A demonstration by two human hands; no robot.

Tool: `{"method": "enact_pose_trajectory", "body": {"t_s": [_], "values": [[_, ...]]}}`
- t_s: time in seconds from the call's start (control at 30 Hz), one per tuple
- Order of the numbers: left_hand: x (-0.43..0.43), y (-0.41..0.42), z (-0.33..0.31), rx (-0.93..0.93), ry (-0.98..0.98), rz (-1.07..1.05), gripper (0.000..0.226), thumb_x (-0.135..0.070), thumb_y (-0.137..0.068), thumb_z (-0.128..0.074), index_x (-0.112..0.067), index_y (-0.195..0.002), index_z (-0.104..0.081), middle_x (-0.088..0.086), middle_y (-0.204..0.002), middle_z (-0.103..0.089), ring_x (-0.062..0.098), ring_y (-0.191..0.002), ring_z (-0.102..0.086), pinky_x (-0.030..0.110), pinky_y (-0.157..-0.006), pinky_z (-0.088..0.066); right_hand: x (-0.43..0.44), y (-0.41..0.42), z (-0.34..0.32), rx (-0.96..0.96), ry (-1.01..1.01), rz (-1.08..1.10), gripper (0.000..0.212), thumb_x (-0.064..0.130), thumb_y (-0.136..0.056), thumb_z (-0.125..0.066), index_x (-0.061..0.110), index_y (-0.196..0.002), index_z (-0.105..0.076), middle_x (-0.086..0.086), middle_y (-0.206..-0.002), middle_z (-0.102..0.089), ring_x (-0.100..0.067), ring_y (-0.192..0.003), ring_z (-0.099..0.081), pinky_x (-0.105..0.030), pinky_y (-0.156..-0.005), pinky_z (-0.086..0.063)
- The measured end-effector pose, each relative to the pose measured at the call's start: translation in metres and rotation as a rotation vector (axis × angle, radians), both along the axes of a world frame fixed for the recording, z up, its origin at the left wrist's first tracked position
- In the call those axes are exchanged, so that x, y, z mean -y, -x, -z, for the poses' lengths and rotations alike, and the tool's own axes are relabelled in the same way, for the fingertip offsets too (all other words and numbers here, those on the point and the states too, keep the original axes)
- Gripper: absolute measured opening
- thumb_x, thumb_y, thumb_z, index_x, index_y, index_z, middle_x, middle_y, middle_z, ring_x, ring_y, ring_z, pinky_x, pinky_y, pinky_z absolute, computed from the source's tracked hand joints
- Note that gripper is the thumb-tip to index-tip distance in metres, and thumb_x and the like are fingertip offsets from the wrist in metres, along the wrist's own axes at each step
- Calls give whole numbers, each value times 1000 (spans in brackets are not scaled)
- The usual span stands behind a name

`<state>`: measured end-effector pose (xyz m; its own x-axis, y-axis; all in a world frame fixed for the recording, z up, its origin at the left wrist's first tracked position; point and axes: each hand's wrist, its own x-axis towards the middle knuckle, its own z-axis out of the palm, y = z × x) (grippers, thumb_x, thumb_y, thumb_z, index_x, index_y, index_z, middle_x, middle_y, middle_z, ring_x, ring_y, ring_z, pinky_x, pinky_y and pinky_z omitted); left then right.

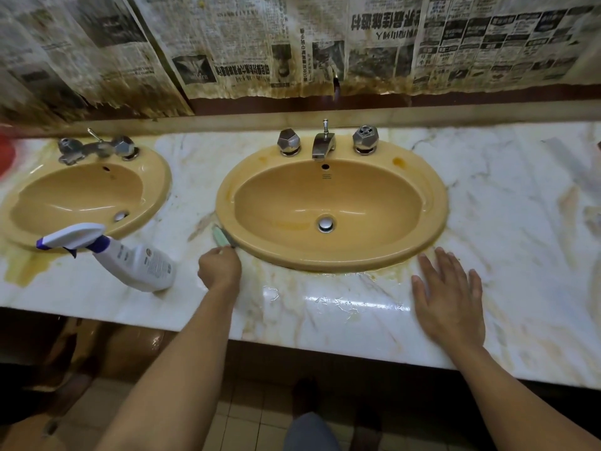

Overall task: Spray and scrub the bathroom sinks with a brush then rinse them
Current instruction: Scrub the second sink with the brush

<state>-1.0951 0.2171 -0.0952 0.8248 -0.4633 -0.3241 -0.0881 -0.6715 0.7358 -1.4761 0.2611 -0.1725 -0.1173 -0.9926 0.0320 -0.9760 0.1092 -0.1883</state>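
Observation:
Two yellow-tan sinks are set in a marble counter (507, 222): one sink in front of me (331, 203) and a second sink at the left (81, 196). My left hand (219, 268) grips a pale green brush (221, 237), whose head lies against the front-left rim of the middle sink. My right hand (450, 299) rests flat on the wet counter, fingers spread, just right of that sink's front rim. A white spray bottle with a purple trigger (130, 258) lies tilted on the counter between the two sinks, left of my left hand.
Chrome taps with faceted knobs (323, 143) stand behind the middle sink, and another chrome tap set (97, 148) behind the left one. Stained newspaper (292, 43) covers the wall above. A red object (6, 154) shows at the far left. Tiled floor lies below the counter edge.

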Motion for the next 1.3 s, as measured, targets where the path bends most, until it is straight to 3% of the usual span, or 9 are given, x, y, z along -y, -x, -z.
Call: {"method": "enact_pose_trajectory", "body": {"t_s": [0.17, 0.37, 0.47, 0.67, 0.9, 1.0, 1.1, 1.23, 1.3], "values": [[-52, 48, 14, -16, 43, 95, 29, -26, -102, -56, -9, -111, -77, 8, -100, -71, 34, -102, -63, 31, -80, -41, 0, 1, 1, -4, 6, -3, 63, 52, -102, -15, 27, -156, -37, -1, -167, -25, -19, -155, -16, -51, -125, -11], [-73, 72, 15, -138, 46, 67, 28, -33, -102, -59, -19, -118, -77, -7, -102, -67, 24, -101, -62, 35, -92, -52, -1, 2, 2, 3, 16, -14, 62, 51, -103, -16, 26, -154, -39, -3, -166, -28, -20, -155, -19, -53, -124, -13], [-58, 60, 4, -229, 64, -69, 22, -31, -97, -60, -21, -90, -78, 0, -93, -70, 31, -96, -67, 47, -92, -59, -2, 3, 3, 14, 13, -17, 62, 51, -103, -15, 27, -155, -39, -2, -166, -27, -19, -155, -17, -52, -124, -12], [-61, 97, 8, -322, 105, -140, 26, -30, -95, -62, -12, -105, -78, 3, -97, -70, 31, -99, -66, 40, -88, -58, -2, 3, 3, 28, 2, -13, 60, 50, -104, -15, 28, -156, -37, -1, -167, -26, -18, -155, -15, -50, -125, -9], [-93, 129, 15, -344, 33, 87, 37, -45, -92, -60, -28, -120, -77, 14, -120, -72, 44, -115, -65, 60, -95, -56, -2, 4, -2, 29, -25, -21, 57, 48, -106, -21, 28, -157, -36, -1, -168, -24, -18, -156, -14, -51, -125, -9], [-98, 121, 7, -330, 8, 174, 32, -38, -97, -58, -28, -122, -75, 15, -124, -66, 44, -103, -69, 54, -73, -62, -3, 5, -4, 37, -39, -35, 60, 51, -105, -14, 29, -158, -33, 0, -169, -21, -17, -156, -11, -50, -126, -6], [-108, 111, 4, -256, 35, 300, 33, -36, -98, -56, -29, -125, -73, 14, -121, -71, 38, -113, -66, 56, -96, -56, -7, 6, -6, 53, -80, -56, 67, 57, -100, -9, 32, -159, -28, 3, -170, -15, -15, -157, -5, -46, -126, 1], [-112, 98, 0, -175, 55, 487, 43, -35, -99, -52, -31, -140, -62, 10, -122, -71, 31, -114, -66, 53, -100, -55, -15, 0, -16, 241, -119, -3, 52, 46, -103, -42, 29, -153, -44, 2, -168, -23, -15, -156, -13, -41, -126, -1], [-108, 97, -5, -99, 78, 594, 52, -30, -104, -51, -31, -155, -42, -4, -113, -69, 17, -106, -66, 38, -93, -56, -22, -17, -34, 492, -107, 39, 40, 32, -101, -55, 23, -140, -61, -1, -156, -45, -21, -148, -35, -37, -121, -21]]}}
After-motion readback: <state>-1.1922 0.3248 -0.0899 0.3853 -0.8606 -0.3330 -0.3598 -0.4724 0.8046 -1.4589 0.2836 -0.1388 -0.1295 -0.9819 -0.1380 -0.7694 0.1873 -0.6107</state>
